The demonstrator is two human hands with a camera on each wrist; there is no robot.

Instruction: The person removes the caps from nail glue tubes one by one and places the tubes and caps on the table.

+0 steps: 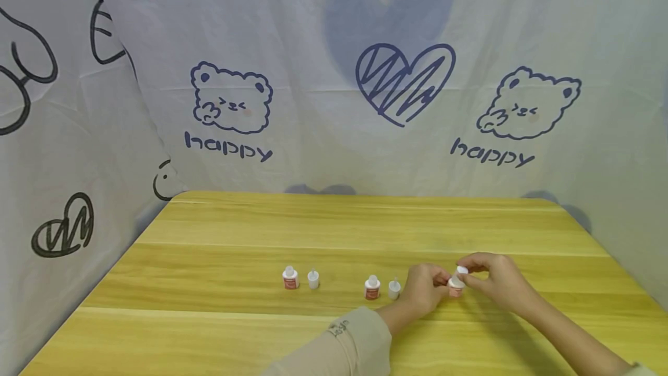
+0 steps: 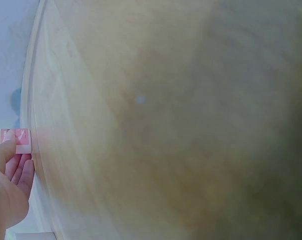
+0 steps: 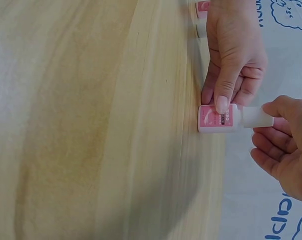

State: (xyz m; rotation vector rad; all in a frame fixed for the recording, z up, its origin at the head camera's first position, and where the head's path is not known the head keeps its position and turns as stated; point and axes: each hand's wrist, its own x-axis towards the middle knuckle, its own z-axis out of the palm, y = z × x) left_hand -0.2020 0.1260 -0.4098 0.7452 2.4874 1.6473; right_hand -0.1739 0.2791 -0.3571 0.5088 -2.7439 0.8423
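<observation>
A small white bottle with a pink label (image 3: 211,119) stands on the table at the right. Its body is pinched between the thumb and fingers of my left hand (image 1: 424,290). On the bottle's neck sits a white cap (image 3: 257,117), which my right hand (image 1: 497,278) pinches between thumb and fingers. In the left wrist view, the left hand (image 2: 10,185) shows at the left edge with its thumb across the pink label. Just left of that hand are another bottle (image 1: 372,289), without its white cap, and a loose white cap (image 1: 394,289) with a thin tip pointing up.
Farther left on the wooden table (image 1: 209,300) stand one more uncapped red-labelled bottle (image 1: 290,279) and its neighbouring loose cap (image 1: 313,279). A white cloth (image 1: 313,149) with bear and heart drawings hangs behind the table's back edge and along its sides.
</observation>
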